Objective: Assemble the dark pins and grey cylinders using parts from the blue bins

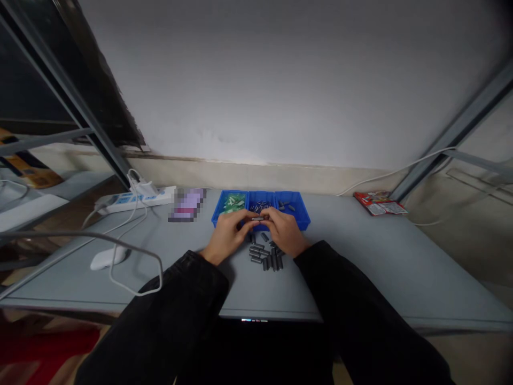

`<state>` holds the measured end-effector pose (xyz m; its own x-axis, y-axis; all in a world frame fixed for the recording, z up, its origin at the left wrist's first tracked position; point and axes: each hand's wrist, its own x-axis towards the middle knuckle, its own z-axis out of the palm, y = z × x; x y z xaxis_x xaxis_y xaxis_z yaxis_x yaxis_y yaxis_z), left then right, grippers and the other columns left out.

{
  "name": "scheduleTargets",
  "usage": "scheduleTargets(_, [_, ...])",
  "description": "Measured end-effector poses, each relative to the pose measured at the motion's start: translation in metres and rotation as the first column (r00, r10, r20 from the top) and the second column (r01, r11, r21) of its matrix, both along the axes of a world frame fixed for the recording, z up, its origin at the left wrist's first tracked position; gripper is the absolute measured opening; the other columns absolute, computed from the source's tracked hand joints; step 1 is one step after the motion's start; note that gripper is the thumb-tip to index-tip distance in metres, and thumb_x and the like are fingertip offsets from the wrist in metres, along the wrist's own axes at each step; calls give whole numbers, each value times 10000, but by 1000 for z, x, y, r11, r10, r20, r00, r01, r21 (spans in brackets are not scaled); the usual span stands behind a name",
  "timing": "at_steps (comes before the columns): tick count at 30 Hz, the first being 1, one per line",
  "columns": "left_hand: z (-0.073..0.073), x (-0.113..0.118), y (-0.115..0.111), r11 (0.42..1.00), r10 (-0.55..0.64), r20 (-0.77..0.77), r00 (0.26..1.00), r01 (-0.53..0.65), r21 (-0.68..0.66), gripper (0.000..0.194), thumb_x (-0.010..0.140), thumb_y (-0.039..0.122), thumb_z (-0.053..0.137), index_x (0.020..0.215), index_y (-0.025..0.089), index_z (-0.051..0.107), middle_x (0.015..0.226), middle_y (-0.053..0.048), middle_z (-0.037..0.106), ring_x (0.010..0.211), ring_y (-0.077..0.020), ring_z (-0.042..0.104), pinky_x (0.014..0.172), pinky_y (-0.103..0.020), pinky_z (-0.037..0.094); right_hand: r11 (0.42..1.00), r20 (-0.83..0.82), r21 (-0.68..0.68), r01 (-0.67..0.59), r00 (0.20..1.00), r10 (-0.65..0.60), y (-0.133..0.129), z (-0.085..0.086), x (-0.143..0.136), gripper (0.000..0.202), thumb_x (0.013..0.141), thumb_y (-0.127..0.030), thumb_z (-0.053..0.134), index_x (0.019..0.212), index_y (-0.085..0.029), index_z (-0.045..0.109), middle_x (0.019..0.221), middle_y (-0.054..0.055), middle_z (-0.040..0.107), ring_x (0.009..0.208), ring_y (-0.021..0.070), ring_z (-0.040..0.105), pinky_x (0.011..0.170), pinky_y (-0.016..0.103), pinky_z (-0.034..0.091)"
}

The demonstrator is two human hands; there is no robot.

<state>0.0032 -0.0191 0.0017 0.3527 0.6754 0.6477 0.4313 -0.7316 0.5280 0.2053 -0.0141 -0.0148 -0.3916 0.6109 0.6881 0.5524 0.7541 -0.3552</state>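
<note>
My left hand (230, 233) and my right hand (284, 231) meet in front of the blue bins, fingers pinched on a small dark cylindrical piece (257, 218) held between them. Below my hands, several dark grey cylinders (258, 251) lie loose on the table. Behind stand three blue bins side by side. The left bin (214, 215) holds pale green and white small parts. Inside the middle bin (262, 195) are many thin metal pins. A few dark pieces lie in the right bin (301, 211). My fingers hide the bins' front walls in part.
On the grey table (360, 256), a white power strip (156, 197) and a blurred purple item (187, 206) are at left. A white charger-like object (108, 258) and looping cables (160, 267) sit nearer. A red snack packet (379, 203) lies at right, near a metal post (433, 136).
</note>
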Motion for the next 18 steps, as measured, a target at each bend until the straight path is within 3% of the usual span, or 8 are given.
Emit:
scheduleTargets(8, [2,2,-1,999,13,29,999,-14,36,146,963,309,672,1011,189,739,927,-46,768,772,-154,687,685,-274,535,1000,37,-9,-27,999,27,-1,2,0,233,1072,-248,396,1077,-195,623,993,60,695,878,178,658,791,300,500])
scheduleTargets(13, [2,1,0,998,55,21,998,-55,11,151,964,315,667,969,181,737,849,-33,752,697,-143,660,642,-268,519,999,-1,1,-39,999,39,-1,0,-1,206,1042,-239,475,1212,-196,584,1123,75,699,997,195,669,889,331,513])
scheduleTargets(18, [1,1,-1,1000,19,10,1000,-19,0,151,964,323,668,988,189,734,907,-43,762,755,-155,680,667,-272,534,1000,14,8,-8,1000,8,-1,0,0,152,1030,-187,459,1087,-199,599,1009,62,683,893,188,652,809,318,512])
